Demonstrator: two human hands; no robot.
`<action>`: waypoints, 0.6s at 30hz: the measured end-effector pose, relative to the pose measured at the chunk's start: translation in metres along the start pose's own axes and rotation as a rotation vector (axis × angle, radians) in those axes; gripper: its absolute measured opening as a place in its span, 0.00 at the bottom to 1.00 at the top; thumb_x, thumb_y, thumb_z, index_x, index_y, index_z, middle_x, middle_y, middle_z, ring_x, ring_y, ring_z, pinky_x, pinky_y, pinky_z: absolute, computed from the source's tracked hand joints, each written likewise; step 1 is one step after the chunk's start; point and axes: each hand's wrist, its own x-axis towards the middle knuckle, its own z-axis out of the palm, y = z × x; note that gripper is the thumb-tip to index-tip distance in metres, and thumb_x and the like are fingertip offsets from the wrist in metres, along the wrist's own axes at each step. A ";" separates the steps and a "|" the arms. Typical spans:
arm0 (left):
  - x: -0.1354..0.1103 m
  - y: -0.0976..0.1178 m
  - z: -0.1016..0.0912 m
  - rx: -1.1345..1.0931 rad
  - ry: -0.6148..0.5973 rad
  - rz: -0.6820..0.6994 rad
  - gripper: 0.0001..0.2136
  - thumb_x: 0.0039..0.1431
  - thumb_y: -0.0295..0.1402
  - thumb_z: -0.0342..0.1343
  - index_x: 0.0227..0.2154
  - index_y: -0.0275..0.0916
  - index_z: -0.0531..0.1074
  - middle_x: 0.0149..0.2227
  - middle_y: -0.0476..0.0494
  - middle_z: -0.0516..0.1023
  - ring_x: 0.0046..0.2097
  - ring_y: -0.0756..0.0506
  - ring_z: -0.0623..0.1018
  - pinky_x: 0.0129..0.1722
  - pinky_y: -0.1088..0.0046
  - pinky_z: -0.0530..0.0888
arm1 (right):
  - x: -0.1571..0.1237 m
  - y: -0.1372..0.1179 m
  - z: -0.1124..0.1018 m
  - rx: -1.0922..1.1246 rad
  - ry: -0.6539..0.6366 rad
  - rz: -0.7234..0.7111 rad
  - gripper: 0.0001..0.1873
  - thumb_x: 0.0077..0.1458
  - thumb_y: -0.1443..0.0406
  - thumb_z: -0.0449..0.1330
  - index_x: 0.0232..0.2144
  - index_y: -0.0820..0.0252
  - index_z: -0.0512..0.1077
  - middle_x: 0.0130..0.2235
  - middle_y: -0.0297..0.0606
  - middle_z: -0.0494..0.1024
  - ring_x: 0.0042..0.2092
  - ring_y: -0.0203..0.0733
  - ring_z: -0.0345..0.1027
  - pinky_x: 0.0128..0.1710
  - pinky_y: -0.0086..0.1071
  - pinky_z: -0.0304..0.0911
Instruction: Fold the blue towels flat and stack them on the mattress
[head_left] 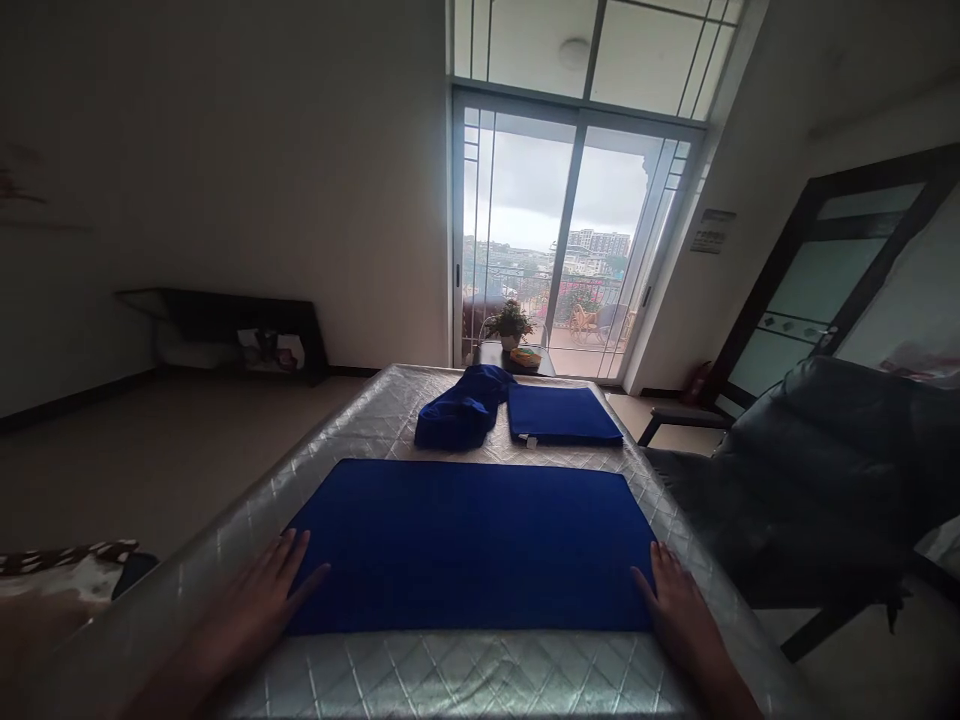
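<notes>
The spread blue cloth (465,545) lies flat on the tabletop (465,680), in its nearer part, with the long sides running across from the left edge toward the right edge. It seems to be placed so in order that both ends are within easy reach, and its surface looks smooth, with no big wrinkle that I can see. The 2 hands are set at its 2 opposite ends; in my judgement this serves to keep it straight and flat.

The left hand (281,580) is open, with the fingers a little apart at the left end of the cloth, and the thumb lies over the fabric. The right hand (667,590) is open likewise, its thumb over the right end and its other fingers along the side. Neither hand grips anything; how strongly they press, I cannot tell.

Toward the far edge of the tabletop there are 2 more blue things. The folded blue cloth (566,415) lies flat near the far right corner, with a small white tag (529,440) at its near side. To its left, the bundled blue cloth (459,415) lies crumpled and reaches toward the far edge. Perhaps they are put there to leave the nearer part for spreading. Past the far edge stands a small table (491,356) with a potted plant (510,322), and beside the right edge is a dark chair (817,480).
</notes>
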 end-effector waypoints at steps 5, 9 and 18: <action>0.019 0.108 -0.036 -0.149 -0.235 0.023 0.37 0.63 0.55 0.36 0.67 0.33 0.49 0.70 0.36 0.43 0.70 0.37 0.47 0.68 0.54 0.50 | 0.000 -0.003 0.003 0.014 0.014 -0.009 0.43 0.62 0.48 0.36 0.68 0.73 0.45 0.70 0.44 0.43 0.70 0.45 0.32 0.68 0.42 0.35; 0.032 0.210 -0.051 -0.307 -0.309 0.374 0.38 0.61 0.59 0.36 0.68 0.44 0.41 0.70 0.47 0.38 0.70 0.42 0.43 0.70 0.60 0.49 | -0.001 -0.006 -0.001 0.005 0.020 -0.004 0.41 0.62 0.49 0.37 0.68 0.73 0.45 0.70 0.44 0.44 0.70 0.45 0.33 0.68 0.42 0.36; 0.052 0.210 -0.027 -0.300 -0.210 0.296 0.38 0.62 0.58 0.35 0.68 0.41 0.44 0.70 0.43 0.41 0.70 0.40 0.44 0.70 0.54 0.48 | -0.006 -0.012 -0.011 0.040 0.024 0.019 0.41 0.62 0.49 0.36 0.68 0.72 0.45 0.70 0.43 0.44 0.70 0.44 0.34 0.68 0.42 0.36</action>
